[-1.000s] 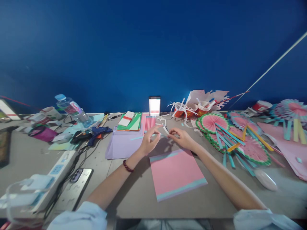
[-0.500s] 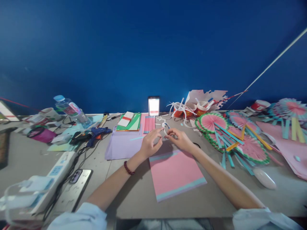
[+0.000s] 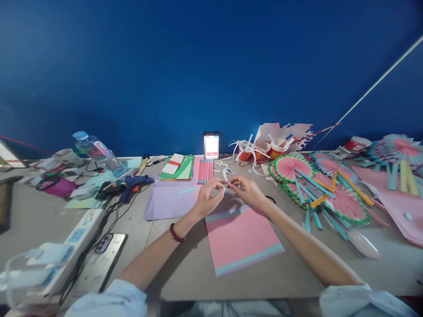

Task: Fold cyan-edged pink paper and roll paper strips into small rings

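Observation:
Over the middle of the table, my right hand point(image 3: 243, 188) is closed in a pinch on a thin white ring point(image 3: 226, 172) that looks like a narrow roll of tape, with some blue on its inner side. My left hand point(image 3: 209, 196) is right beside it, thumb and fingers curled together close to the ring. A small whitish bit shows at the left fingertips, too small to name. Just below both hands lies a pink paper sheet point(image 3: 244, 240) with light blue strips along its top and bottom edges.
Purple sheets point(image 3: 170, 200), a green pack point(image 3: 185, 169) and pink-red striped paper point(image 3: 205, 171) lie ahead. Folded paper watermelon fans point(image 3: 294, 169) fill the right, near red cups point(image 3: 262, 152). On the left are a glue gun point(image 3: 132, 185), bottle point(image 3: 99, 152), phone point(image 3: 107, 259) and power strip point(image 3: 77, 242).
The left fingertips have drawn down and in, closer to the right fingertips. The white ring has tilted slightly between the hands. The pink sheet stays put.

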Demonstrator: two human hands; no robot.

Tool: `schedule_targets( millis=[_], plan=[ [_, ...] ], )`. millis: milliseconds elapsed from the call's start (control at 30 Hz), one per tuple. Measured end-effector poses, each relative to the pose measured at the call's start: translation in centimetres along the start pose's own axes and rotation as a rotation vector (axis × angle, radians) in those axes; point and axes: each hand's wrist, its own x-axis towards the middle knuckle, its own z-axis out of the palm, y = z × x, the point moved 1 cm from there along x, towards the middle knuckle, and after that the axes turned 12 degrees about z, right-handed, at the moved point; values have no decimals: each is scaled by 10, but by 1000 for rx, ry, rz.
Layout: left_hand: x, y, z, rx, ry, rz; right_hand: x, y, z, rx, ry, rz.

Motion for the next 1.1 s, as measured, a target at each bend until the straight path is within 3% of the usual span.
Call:
schedule_targets(
  millis=[333,500,700,933,1100],
  plan=[
    [1,12,2,-119,-48,1,2,5,3,110,9,72],
    [3,13,0,-138,8,-33,2,9,8,228,-23,115],
    [9,10,-9,-222,64,-147,1,8,12,214,-55,105],
    [16,7,-22,-268,238,-351,7,9,2,336,6,264],
    [20,-1,-29,-409,236,-481,2,-9,-7,459,-15,366]
  ],
)
